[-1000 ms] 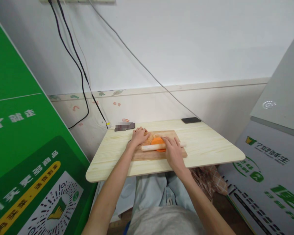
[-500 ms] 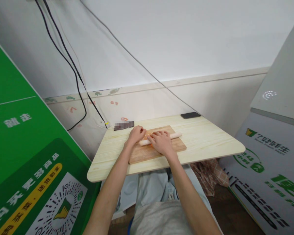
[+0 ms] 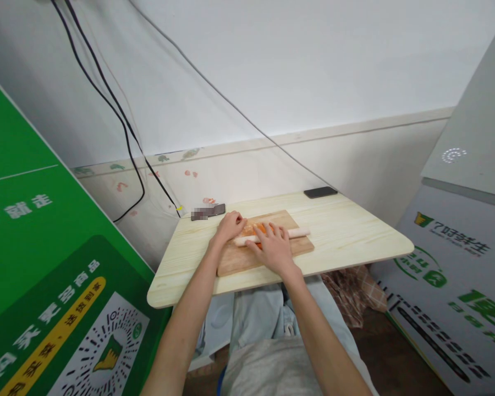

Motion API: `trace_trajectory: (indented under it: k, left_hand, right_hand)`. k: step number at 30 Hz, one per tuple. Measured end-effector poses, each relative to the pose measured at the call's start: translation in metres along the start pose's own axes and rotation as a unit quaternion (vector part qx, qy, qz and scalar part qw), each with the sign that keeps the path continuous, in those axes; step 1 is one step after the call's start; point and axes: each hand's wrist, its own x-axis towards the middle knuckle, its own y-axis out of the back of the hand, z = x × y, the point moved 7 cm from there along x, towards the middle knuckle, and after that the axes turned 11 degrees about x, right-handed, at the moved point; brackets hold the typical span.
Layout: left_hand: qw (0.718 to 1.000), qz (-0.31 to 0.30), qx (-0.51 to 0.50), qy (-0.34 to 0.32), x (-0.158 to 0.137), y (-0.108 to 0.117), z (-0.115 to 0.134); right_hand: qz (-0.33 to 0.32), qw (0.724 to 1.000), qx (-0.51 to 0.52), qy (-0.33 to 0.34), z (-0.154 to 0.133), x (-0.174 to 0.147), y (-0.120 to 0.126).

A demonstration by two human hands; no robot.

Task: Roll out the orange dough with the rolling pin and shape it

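A pale wooden rolling pin (image 3: pixel 300 232) lies across a shiny orange bag-like packet (image 3: pixel 249 230) on a wooden cutting board (image 3: pixel 235 265). My right hand (image 3: pixel 274 248) rests over the pin, its fingers spread and stretched forward, the thumb on the near side. Curled at the packet's left edge is my left hand (image 3: pixel 231 226), near the pin's left end. Its fingers are closed and seem to pinch the packet's edge, though the fingertips are partly hidden. The packet's contents are too small to make out.
The board lies on a light wood-grain table (image 3: pixel 355 231) against the wall. Two phones lie along the far edge, a dark phone (image 3: pixel 320 192) at right and another phone (image 3: pixel 216 210) at left. A green panel (image 3: pixel 25 247) stands left, a white cabinet (image 3: pixel 449 264) right.
My right hand's fingers have spread and straightened over the rolling pin, baring more of the orange packet. The pin has shifted slightly to the right. My left hand stays in place.
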Motion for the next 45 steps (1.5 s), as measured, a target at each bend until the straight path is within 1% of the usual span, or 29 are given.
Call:
trace_trajectory:
  k: [3, 5, 8, 12, 15, 17, 21, 26, 30, 33, 38, 40, 45]
  left_hand:
    - [1.000, 0.000, -0.013, -0.003, 0.001, 0.001, 0.000]
    - [1.000, -0.002, -0.023, -0.004, 0.002, 0.001, 0.001]
    - [0.999, -0.009, -0.038, -0.010, 0.001, 0.002, 0.003]
    - [0.998, -0.012, -0.055, -0.010, -0.002, 0.003, 0.005]
    - [0.998, -0.012, -0.061, -0.006, -0.005, 0.004, 0.006]
    - [0.998, -0.014, -0.062, -0.005, -0.006, 0.003, 0.006]
    - [0.998, -0.019, -0.059, -0.004, -0.005, 0.001, 0.005]
    - [0.998, -0.026, -0.060, -0.009, -0.004, 0.002, 0.004]
    - [0.998, -0.030, -0.060, -0.015, -0.005, 0.003, 0.005]
    - [0.998, -0.027, -0.054, -0.013, -0.004, 0.003, 0.005]
    - [0.999, -0.017, -0.042, -0.007, -0.001, 0.002, 0.003]
    - [0.999, -0.017, -0.042, -0.007, -0.001, 0.002, 0.003]
    - [0.999, -0.019, -0.044, -0.004, -0.001, 0.002, 0.003]
  right_hand:
    - [-0.040, 0.999, 0.019, -0.008, -0.003, 0.016, 0.005]
    - [-0.058, 0.998, 0.029, -0.010, -0.005, 0.020, 0.008]
    - [-0.036, 0.999, 0.030, -0.006, -0.007, 0.014, 0.010]
    - [0.016, 1.000, 0.017, 0.011, -0.007, -0.008, 0.004]
    - [0.023, 0.999, 0.008, 0.022, -0.007, -0.018, -0.003]
    - [0.022, 0.999, 0.008, 0.023, -0.008, -0.019, -0.004]
    - [0.014, 1.000, 0.009, 0.017, -0.009, -0.008, 0.000]
    - [-0.019, 0.999, 0.002, 0.032, -0.011, 0.014, 0.003]
    - [-0.023, 0.999, 0.004, 0.034, -0.011, 0.025, 0.006]
    - [-0.015, 0.999, 0.004, 0.037, -0.010, 0.019, 0.003]
    - [0.026, 0.999, 0.015, 0.037, -0.011, -0.007, -0.003]
    - [0.030, 0.999, 0.017, 0.041, -0.012, -0.014, -0.005]
    - [0.018, 0.999, 0.016, 0.031, -0.012, -0.013, -0.005]
